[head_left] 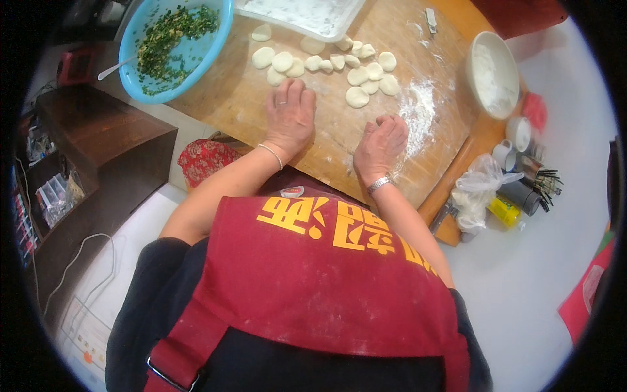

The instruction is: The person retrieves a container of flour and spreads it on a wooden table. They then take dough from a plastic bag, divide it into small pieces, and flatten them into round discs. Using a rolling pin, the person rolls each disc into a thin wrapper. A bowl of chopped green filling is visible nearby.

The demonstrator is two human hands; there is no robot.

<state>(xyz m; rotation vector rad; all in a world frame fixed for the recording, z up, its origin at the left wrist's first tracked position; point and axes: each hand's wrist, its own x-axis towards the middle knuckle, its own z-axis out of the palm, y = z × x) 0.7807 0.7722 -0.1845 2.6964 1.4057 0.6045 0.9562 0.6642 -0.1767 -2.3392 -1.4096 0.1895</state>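
Observation:
My left hand (292,115) rests palm down near the board's front edge, fingers curled, just below several flattened dough discs (282,61). Whether something lies under its palm is hidden. To the right, my right hand (382,144) is on the wooden board (338,125) with bent fingers, beside a patch of loose flour (419,117); its palm side is hidden too. Between and beyond the hands lie small uncut-looking dough lumps (337,61) and another group of flattened discs (357,97), some overlapping.
A blue basin (225,29) of chopped green filling with a spoon stands at the upper left. A floured white tray (338,36) is at the back. At the right are a bowl of flour (494,73), a mug (503,154), a plastic bag (472,191) and a dark bottle (521,193).

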